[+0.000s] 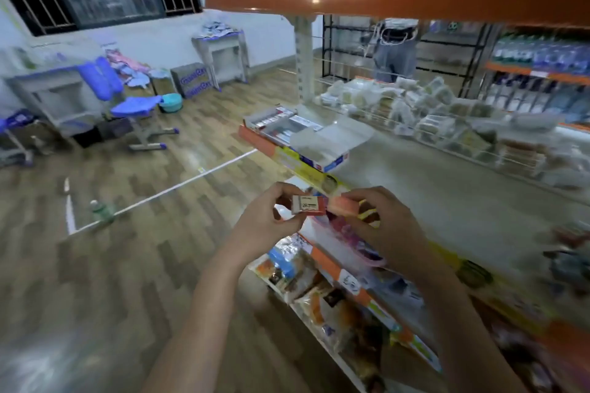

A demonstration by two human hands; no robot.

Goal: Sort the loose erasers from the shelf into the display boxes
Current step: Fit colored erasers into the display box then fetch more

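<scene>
Head view: our left hand point(271, 217) pinches 1 eraser point(309, 205), right hand point(383, 220) pinches another point(343, 206), near the shelf point(447, 195). Display boxes point(287, 131) wait farther left. Erasers seem light, firm; we hold the short ends.

right-hand eraser point(344, 205) motion-blurred, display boxes point(289, 131) contents smeared, shelf point(447, 201) goods at right edge blurred

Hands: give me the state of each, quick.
Left hand: pinches a 2B eraser.
Right hand: pinches a pink eraser.
</scene>
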